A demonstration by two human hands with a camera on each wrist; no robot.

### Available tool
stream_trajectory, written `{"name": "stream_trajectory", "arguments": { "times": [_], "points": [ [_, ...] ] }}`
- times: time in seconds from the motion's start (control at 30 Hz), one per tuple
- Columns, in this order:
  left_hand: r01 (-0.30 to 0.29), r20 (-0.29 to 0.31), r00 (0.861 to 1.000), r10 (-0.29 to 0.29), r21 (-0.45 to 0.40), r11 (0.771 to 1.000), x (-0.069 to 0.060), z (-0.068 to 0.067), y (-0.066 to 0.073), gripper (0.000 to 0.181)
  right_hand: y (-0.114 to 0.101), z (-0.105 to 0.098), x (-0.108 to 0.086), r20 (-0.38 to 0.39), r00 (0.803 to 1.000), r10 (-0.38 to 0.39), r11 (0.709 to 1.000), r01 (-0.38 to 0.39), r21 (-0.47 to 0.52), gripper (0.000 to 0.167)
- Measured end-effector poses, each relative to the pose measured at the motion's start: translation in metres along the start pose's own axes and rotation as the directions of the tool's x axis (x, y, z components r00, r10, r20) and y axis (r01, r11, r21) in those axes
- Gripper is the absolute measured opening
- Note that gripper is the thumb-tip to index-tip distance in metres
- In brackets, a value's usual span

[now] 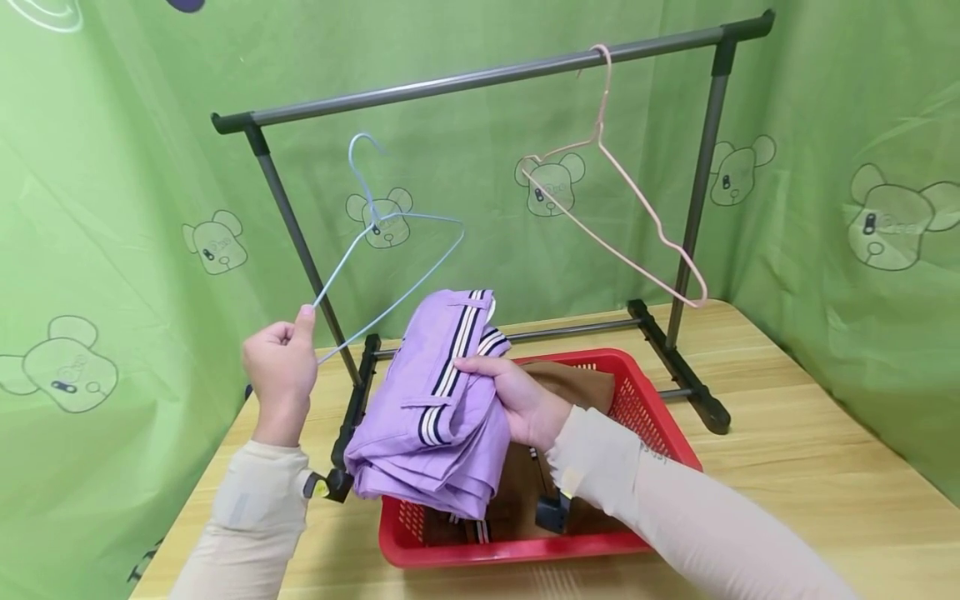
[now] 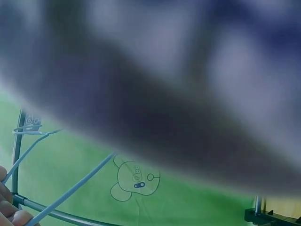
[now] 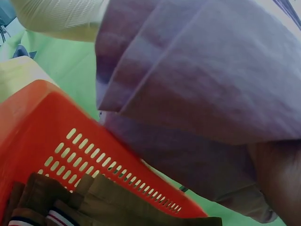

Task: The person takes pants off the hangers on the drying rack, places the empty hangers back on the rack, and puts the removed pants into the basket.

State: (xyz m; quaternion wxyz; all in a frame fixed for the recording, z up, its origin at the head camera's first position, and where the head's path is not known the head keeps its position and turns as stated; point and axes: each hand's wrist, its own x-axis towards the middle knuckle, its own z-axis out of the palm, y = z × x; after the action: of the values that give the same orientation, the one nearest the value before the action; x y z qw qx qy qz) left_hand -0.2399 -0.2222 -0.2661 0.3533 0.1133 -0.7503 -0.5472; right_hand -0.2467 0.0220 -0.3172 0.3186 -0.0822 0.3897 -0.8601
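Note:
My left hand (image 1: 283,367) grips one end of a light blue hanger (image 1: 412,292), whose hook points up, off the rack's bar. In the left wrist view only a few fingertips show around the hanger (image 2: 70,189); a blurred purple shape covers most of that view. My right hand (image 1: 525,402) holds a folded purple garment (image 1: 427,400) with belt loops and a black-and-white striped band, thumb on top. The garment is above the basket's left side. In the right wrist view the purple cloth (image 3: 197,80) hides most of the hand.
A red basket (image 1: 648,417) holding brown clothes (image 1: 570,382) stands on the wooden table (image 1: 795,417). Behind it is a dark metal rack (image 1: 480,79), with a pink hanger (image 1: 645,200) hooked on its bar at the right. A green curtain (image 1: 465,33) surrounds the table.

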Motion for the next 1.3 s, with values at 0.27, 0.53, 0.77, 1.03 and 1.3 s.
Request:
{"name": "stream_trajectory", "arguments": {
  "times": [0.27,0.53,0.77,1.03,1.3],
  "points": [
    [0.012,0.001,1.0,-0.012,0.015,1.0,0.0,-0.008,-0.003,0.049,0.001,-0.005,-0.001,0.011,1.0,0.012,1.0,-0.012,0.01,0.02],
    [0.012,-0.024,1.0,-0.012,-0.002,1.0,0.003,-0.014,-0.003,0.049,-0.003,-0.01,-0.002,0.006,0.999,0.034,0.999,-0.035,0.016,0.02],
    [-0.002,-0.048,0.999,0.002,-0.015,1.0,0.004,-0.019,0.003,0.05,-0.005,-0.015,-0.004,-0.014,0.999,0.046,0.999,-0.046,0.0,0.023],
    [-0.012,-0.069,0.998,0.009,-0.04,0.999,0.007,-0.023,0.014,0.051,-0.007,-0.023,-0.005,0.005,0.998,0.059,0.998,-0.059,-0.027,0.024],
    [-0.008,-0.077,0.997,0.003,-0.059,0.998,0.009,-0.025,0.022,0.049,-0.007,-0.029,-0.006,-0.005,0.997,0.077,0.996,-0.077,-0.034,0.021]
  ]
}}
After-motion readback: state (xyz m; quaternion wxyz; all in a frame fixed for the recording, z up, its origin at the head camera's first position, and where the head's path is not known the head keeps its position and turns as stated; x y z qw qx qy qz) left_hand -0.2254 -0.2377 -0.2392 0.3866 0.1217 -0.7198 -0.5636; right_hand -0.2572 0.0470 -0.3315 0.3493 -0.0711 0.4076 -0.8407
